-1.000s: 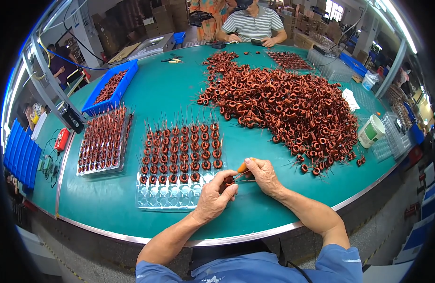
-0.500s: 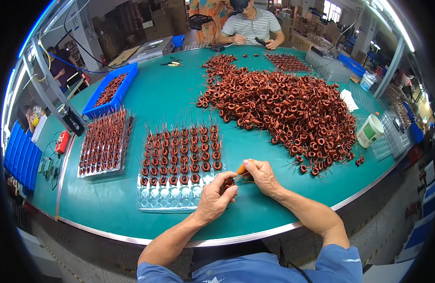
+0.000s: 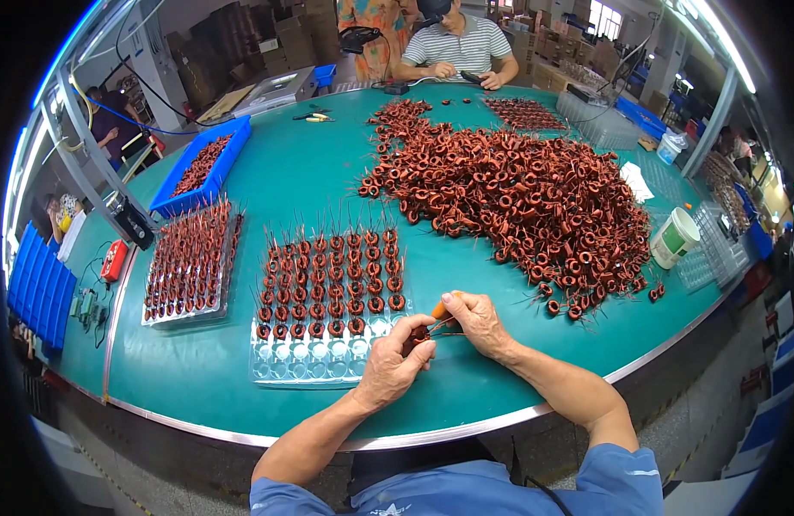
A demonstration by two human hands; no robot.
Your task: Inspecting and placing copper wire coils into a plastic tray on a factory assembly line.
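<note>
Green worktable (image 3: 470,387): my left hand (image 3: 393,365), pinching one reddish ring coil (image 3: 419,334); my right hand (image 3: 481,326), closed around one orange-handled tool (image 3: 440,308) just right of that coil; near left, one clear tray (image 3: 302,370), part-filled with coils (image 3: 336,288); farther right, one coil heap (image 3: 517,185); far left, one blue bin (image 3: 182,204); far edge, one co-worker (image 3: 460,50).

Left hand (image 3: 393,365) curls near pinching right hand (image 3: 477,324).

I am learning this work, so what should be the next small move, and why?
Perhaps the left hand should steady the coil: the right hand holds an orange-handled tool close by, and wires stick out between the hands.
</note>
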